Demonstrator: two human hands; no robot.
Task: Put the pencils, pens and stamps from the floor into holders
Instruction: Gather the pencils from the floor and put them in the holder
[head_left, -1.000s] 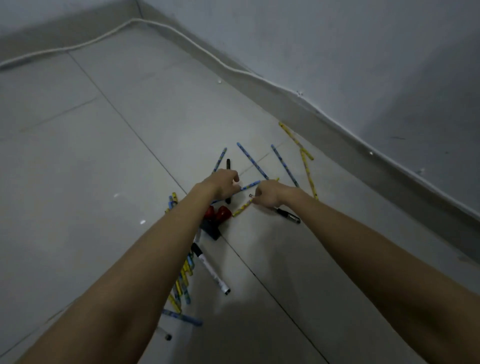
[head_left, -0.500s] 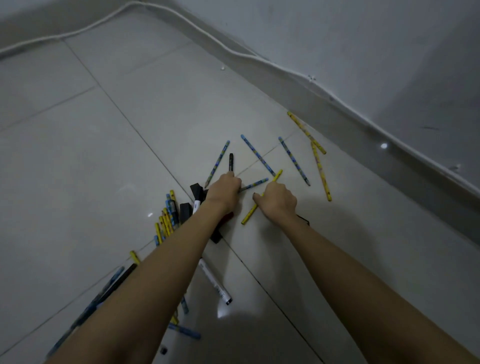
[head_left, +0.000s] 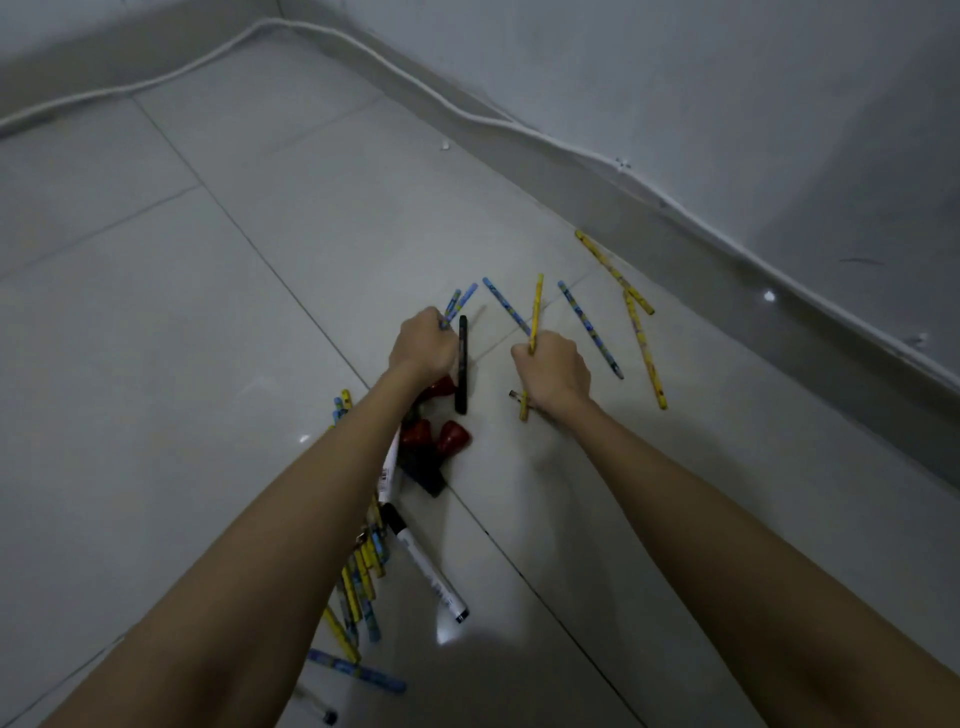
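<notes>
**Both fists full, pencils scattered toward the wall**

Head view: I see my left hand (head_left: 423, 345) curled round two blue pencils (head_left: 460, 301) whose tips stick out beyond the knuckles; a black pen (head_left: 461, 364) runs along its right side, and I cannot tell whether the fingers hold it. My right hand (head_left: 553, 371) grips a yellow pencil (head_left: 535, 306) that pokes out of the fist at both ends.

On the floor (head_left: 156, 364) toward the wall's edge lie more loose pencils: a blue one (head_left: 506, 306) between the hands, another blue one (head_left: 589, 330) just right of the right hand, and two yellow ones (head_left: 644, 348) beyond it. Red stamps (head_left: 441, 439) sit under my left forearm, with a white marker (head_left: 428, 569) and a heap of pencils (head_left: 358, 582) nearer me.
</notes>
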